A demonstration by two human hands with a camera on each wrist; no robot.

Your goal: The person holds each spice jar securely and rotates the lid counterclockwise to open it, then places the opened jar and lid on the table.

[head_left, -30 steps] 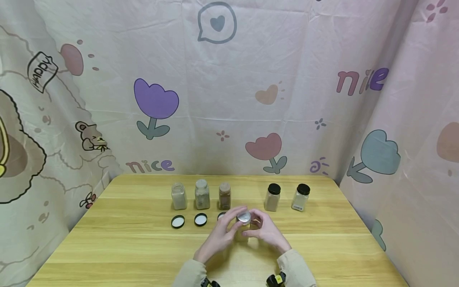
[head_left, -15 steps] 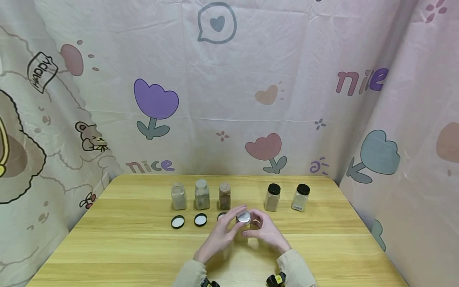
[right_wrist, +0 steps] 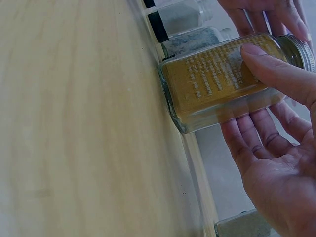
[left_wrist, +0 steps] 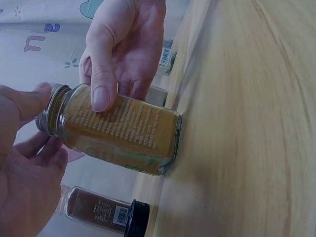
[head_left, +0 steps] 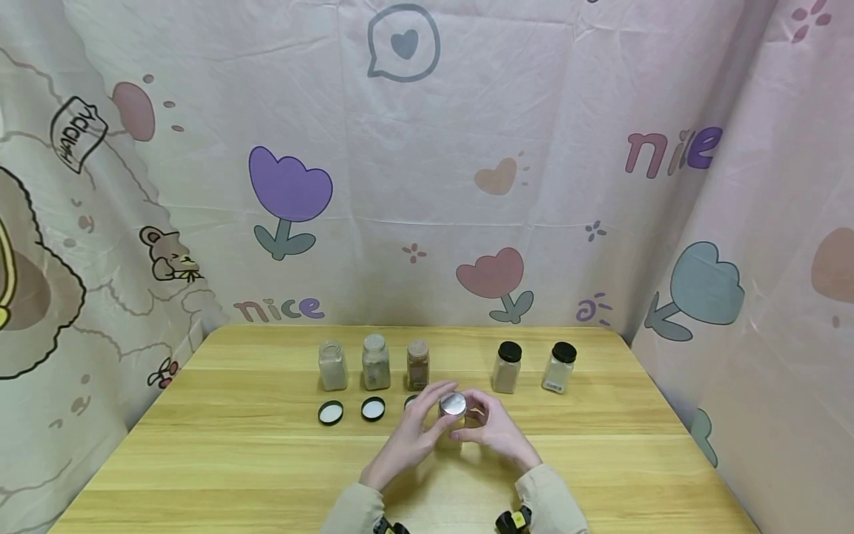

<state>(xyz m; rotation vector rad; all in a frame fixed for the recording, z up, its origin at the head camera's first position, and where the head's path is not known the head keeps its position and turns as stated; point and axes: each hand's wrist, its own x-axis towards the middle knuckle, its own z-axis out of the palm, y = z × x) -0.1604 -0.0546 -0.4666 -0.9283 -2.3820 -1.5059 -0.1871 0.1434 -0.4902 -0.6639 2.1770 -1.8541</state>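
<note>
A square glass jar [left_wrist: 118, 128] of yellow-brown powder stands between my two hands, with rows of small pale print on its side. My left hand [head_left: 408, 439] pinches the ridged silver lid [head_left: 453, 404] between thumb and fingers. Lower down, my right hand [head_left: 497, 430] grips the body of the jar, its thumb lying over the print and the other fingers behind the glass. In the right wrist view, the left fingers [right_wrist: 256, 19] reach round the far side of the lid. The jar's base is close over the wooden table [head_left: 267, 467].
Three jars without black caps, one clear-topped [head_left: 333, 366], one greyish [head_left: 376, 362] and one brown [head_left: 418, 366], stand at back left. Before them lie black caps [head_left: 330, 412], one partly behind my left hand. Two black-capped jars [head_left: 507, 368] stand at back right. A printed curtain [head_left: 400, 148] hangs behind.
The shine on the silver lid has shifted, and the left fingers have moved very slightly with it. The right hand and the other jars stay in place.
</note>
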